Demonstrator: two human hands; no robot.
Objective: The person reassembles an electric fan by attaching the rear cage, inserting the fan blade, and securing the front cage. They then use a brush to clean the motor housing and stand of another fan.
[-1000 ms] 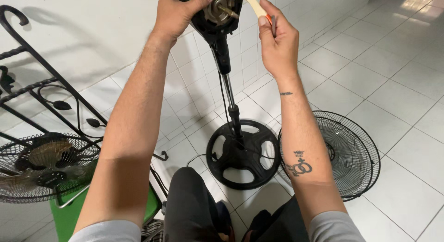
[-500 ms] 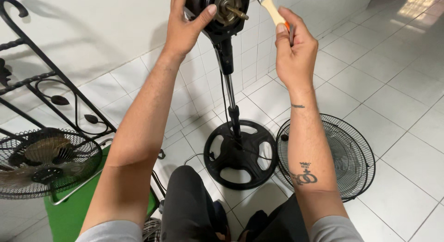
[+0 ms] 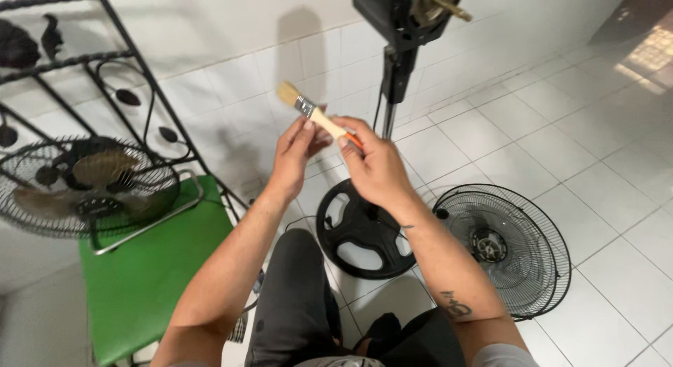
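Note:
A small paintbrush (image 3: 306, 110) with pale bristles and a wooden handle is between both hands, bristles pointing up and left. My right hand (image 3: 375, 164) grips the handle's lower end. My left hand (image 3: 298, 151) touches the handle just below the metal ferrule. Above them stands the black motor head (image 3: 406, 13) of a pedestal fan with its brass shaft bare. The fan's pole (image 3: 390, 107) runs down behind my right hand to the round black base (image 3: 364, 230) on the floor.
A black wire fan grille (image 3: 508, 248) lies on the white tiles at the right. On a green stool (image 3: 151, 269) at the left rests another grille with blades (image 3: 84, 181). A black wrought-iron rack (image 3: 105, 65) stands behind it. My dark-trousered legs are at the bottom.
Both hands have come down from the motor head. My left hand let go of the motor and joined the right on the brush, which now sits lower.

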